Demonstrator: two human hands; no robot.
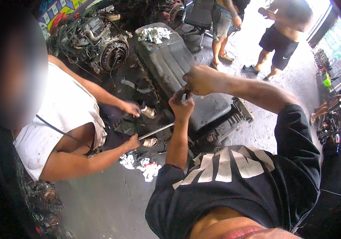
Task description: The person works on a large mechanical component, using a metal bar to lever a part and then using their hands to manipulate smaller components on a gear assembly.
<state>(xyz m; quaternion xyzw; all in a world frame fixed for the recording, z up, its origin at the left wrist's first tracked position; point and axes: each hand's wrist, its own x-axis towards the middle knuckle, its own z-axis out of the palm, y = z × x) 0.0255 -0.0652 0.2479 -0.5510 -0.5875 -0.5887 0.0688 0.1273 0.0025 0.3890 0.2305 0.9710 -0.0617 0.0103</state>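
Note:
My left hand [181,105] and my right hand [202,81] meet in front of my chest, both with curled fingers. Between them is something small and dark [185,95], too small and shadowed to name. Behind and below them lies a large, dark, ribbed tank-like part [166,53], its top dusty and worn. To my left, a co-worker in a white sleeveless shirt grips a long metal rod [156,131] in one hand [131,142]. The rod's far end passes behind my left forearm. The co-worker's other hand [130,108] hangs with nothing visible in it.
White rags [154,34] lie on the tank-like part, and more rags [148,169] by the co-worker's feet. A greasy engine [112,51] stands at the back left. A metal part [243,110] sits right of my hands. Two people stand beyond, near an office chair [198,18].

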